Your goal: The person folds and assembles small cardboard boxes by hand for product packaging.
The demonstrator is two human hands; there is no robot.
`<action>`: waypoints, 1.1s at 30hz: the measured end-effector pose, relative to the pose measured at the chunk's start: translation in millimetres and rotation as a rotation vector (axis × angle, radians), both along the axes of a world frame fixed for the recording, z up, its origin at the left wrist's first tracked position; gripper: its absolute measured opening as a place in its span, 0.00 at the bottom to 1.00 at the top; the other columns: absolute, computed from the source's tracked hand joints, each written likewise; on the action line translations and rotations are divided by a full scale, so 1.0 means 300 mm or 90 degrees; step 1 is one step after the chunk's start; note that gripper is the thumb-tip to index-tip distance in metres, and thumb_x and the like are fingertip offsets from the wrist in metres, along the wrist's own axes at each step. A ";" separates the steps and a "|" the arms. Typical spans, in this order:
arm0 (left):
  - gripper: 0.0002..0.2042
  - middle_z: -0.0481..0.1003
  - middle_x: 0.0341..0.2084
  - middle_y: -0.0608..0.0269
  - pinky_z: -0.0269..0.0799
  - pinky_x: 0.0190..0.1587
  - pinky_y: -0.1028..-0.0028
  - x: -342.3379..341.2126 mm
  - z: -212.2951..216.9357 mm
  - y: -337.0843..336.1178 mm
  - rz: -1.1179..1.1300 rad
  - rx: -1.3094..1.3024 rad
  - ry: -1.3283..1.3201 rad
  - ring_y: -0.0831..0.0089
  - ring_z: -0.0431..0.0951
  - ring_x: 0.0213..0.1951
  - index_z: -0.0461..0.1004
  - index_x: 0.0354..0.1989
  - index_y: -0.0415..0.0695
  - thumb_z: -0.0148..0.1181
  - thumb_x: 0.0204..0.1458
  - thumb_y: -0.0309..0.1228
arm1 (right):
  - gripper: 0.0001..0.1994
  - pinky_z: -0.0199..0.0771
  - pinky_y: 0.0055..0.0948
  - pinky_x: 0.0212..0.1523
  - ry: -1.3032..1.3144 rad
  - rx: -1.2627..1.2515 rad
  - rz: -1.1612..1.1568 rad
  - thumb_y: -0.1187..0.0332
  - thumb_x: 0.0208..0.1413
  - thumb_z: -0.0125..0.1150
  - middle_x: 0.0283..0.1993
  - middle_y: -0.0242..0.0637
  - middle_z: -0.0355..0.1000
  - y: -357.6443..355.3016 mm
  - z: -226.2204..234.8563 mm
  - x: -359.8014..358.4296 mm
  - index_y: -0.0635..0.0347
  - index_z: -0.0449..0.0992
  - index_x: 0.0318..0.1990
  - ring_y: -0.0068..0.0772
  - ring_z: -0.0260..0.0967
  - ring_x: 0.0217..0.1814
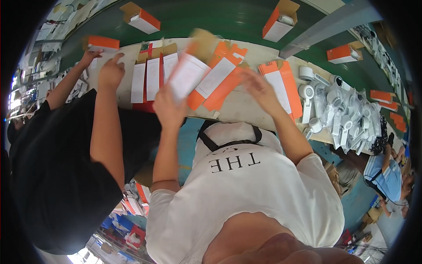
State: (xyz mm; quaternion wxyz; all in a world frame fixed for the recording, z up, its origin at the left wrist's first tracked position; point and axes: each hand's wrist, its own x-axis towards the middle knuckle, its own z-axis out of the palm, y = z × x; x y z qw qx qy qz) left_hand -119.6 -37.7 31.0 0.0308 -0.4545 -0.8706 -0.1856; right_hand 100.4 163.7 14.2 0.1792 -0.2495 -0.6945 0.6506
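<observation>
My left hand (169,109) is closed around the lower part of a white-and-orange carton (189,75), which is tilted and blurred by motion. Its brown top flap stands up, and the inside of the carton is hidden. My right hand (261,90) has its fingers apart and holds nothing. Its fingertips are close to the flat, unfolded orange-and-white cartons (216,79) on the bench; whether they touch I cannot tell. Left of my left hand, several formed cartons (139,83) stand side by side with brown flaps up.
A stack of flat cartons (281,86) lies right of my right hand, beside a pile of white shower heads (338,110), many bagged. Beyond the bench, a green conveyor (211,22) carries open cartons. A grey post (325,28) rises at right. A co-worker in black (66,163) handles an orange carton (103,43).
</observation>
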 end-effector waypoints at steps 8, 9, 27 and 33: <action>0.27 0.68 0.43 0.45 0.63 0.48 0.59 -0.173 -0.110 0.040 0.151 0.069 0.275 0.50 0.68 0.45 0.64 0.50 0.36 0.60 0.42 0.37 | 0.32 0.38 0.55 0.62 -0.558 0.592 -0.146 0.59 0.47 0.58 0.67 0.39 0.42 -0.005 -0.299 0.344 0.47 0.55 0.61 0.56 0.35 0.68; 0.25 0.68 0.42 0.45 0.63 0.48 0.58 -0.084 -0.108 0.095 0.109 0.036 0.211 0.51 0.68 0.44 0.65 0.49 0.36 0.60 0.43 0.37 | 0.30 0.40 0.55 0.62 -0.546 0.636 -0.141 0.60 0.48 0.56 0.67 0.38 0.44 -0.021 -0.315 0.356 0.48 0.55 0.61 0.56 0.37 0.67; 0.21 0.63 0.53 0.55 0.59 0.56 0.69 0.530 0.102 0.344 -0.486 0.158 -0.703 0.67 0.64 0.54 0.57 0.58 0.42 0.44 0.55 0.27 | 0.28 0.51 0.32 0.61 0.048 -0.110 -0.221 0.68 0.55 0.49 0.55 0.42 0.57 -0.034 0.159 0.236 0.63 0.49 0.62 0.31 0.54 0.60; 0.33 0.58 0.57 0.52 0.52 0.59 0.67 0.501 0.094 0.266 -0.427 0.256 -0.897 0.64 0.57 0.59 0.47 0.62 0.42 0.52 0.52 0.41 | 0.32 0.48 0.33 0.63 0.098 -0.154 -0.139 0.75 0.50 0.49 0.57 0.43 0.57 -0.096 0.110 0.201 0.62 0.46 0.63 0.33 0.53 0.61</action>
